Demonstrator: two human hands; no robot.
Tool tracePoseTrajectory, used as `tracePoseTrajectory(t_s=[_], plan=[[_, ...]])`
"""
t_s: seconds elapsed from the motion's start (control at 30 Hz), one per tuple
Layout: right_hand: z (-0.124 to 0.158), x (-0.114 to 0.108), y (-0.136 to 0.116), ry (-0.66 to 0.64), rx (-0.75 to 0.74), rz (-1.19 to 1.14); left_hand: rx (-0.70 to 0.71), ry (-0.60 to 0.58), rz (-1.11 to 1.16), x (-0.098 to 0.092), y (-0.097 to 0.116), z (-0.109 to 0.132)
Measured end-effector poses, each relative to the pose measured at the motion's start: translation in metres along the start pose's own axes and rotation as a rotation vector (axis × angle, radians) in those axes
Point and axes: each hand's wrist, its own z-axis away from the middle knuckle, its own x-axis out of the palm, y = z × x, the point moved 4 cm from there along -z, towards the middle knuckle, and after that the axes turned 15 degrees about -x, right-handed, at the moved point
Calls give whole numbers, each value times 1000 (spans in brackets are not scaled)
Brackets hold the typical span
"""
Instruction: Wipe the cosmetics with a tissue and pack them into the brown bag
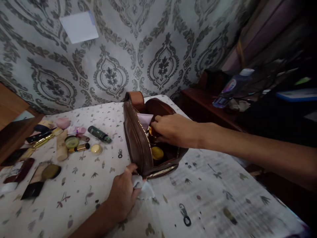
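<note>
A brown leather toiletry bag point(138, 145) stands unzipped on the patterned bedsheet. My right hand point(170, 129) reaches into it from the right with curled fingers. A gold-yellow item point(152, 134) shows right at those fingertips; whether they grip it is hidden. Inside the bag, a pale pink tube point(145, 119) leans at the far side, and a round yellow item point(157, 153) lies nearer the front. My left hand point(123, 193) is closed at the bag's lower front corner, with a bunched whitish cloth point(137, 181) between its fingers.
On the left of the sheet lie several cosmetics, among them a dark green tube point(99, 134), a beige tube point(61, 145), a small yellow jar point(96, 149) and a compact point(51, 172). A clear plastic bottle point(232, 87) stands on a reddish-brown side table point(198, 102) to the right.
</note>
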Motion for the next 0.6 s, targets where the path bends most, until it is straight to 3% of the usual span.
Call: tracePoseTrajectory(t_s=[0.6], plan=[[17,-7,-2,135,-63,-154,-136,31,19,4,-6,1]])
